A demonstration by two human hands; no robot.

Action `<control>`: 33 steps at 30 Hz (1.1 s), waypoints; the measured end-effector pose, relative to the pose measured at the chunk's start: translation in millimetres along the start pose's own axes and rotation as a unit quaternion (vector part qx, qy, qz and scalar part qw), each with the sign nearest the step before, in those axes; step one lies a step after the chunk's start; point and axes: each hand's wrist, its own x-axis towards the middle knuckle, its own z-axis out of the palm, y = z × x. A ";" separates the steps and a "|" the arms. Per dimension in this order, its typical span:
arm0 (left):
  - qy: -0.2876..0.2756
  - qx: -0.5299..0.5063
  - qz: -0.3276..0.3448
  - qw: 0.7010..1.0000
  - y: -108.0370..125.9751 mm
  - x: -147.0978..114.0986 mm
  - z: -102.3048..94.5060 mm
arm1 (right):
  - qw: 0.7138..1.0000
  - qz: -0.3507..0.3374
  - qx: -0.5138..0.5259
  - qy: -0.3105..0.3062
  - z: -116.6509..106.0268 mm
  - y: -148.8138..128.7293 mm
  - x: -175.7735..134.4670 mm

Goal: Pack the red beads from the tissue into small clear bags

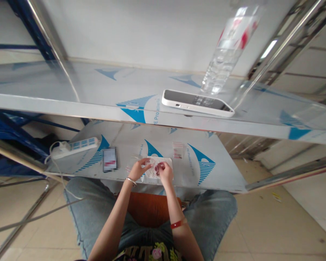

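I sit at a low steel shelf (222, 174). My left hand (139, 168) pinches the edge of a small clear plastic bag (150, 164) over a white sheet (167, 161). My right hand (165, 171) rests on small dark red pieces (159, 167) lying on that sheet, fingers curled on them. Both hands almost touch each other near the shelf's front edge.
A small clear bag with red print (178, 149) lies behind the sheet. A dark card (109, 159) and a white power strip (76, 145) lie left. On the upper shelf (97, 105) stand a white phone (197, 102) and a clear water bottle (225, 59).
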 end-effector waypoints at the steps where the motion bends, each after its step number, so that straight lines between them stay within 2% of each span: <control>1: 0.000 -0.004 0.001 1.000 -0.3 0.0 0.5 | 0.999 -0.011 0.034 0.028 -4.8 -4.9 2.0; 3: -0.004 -0.013 0.001 1.000 0.1 -0.2 1.7 | 0.993 -0.037 0.090 0.062 -14.1 -15.6 5.0; 5: -0.009 -0.023 0.001 1.000 1.9 -0.4 3.0 | 0.986 -0.067 0.136 0.065 -21.0 -25.2 5.9; 10: -0.018 -0.042 0.027 0.999 9.3 -1.2 6.3 | 0.981 -0.105 0.160 -0.004 -24.6 -34.6 3.0; 12: -0.020 -0.048 0.034 0.998 11.1 -1.3 7.9 | 0.983 -0.100 0.155 -0.012 -24.6 -32.9 3.1; 18: -0.015 -0.056 0.014 0.998 10.8 -1.5 10.0 | 0.994 -0.051 0.091 0.018 -28.4 -18.6 9.5; 21: -0.012 -0.057 0.012 0.998 8.7 -1.1 8.9 | 0.998 -0.013 0.006 -0.056 -25.5 -8.4 9.3; 25: 0.001 -0.054 0.011 0.998 5.5 -0.1 7.3 | 0.984 0.009 -0.073 -0.162 -12.5 4.0 3.3; 29: 0.006 -0.052 0.022 0.998 5.3 0.2 5.7 | 0.976 0.019 -0.112 -0.185 -0.4 11.3 -2.9; 33: 0.013 -0.052 0.031 0.998 5.9 0.2 4.9 | 0.973 0.011 -0.126 -0.192 2.4 15.8 -5.1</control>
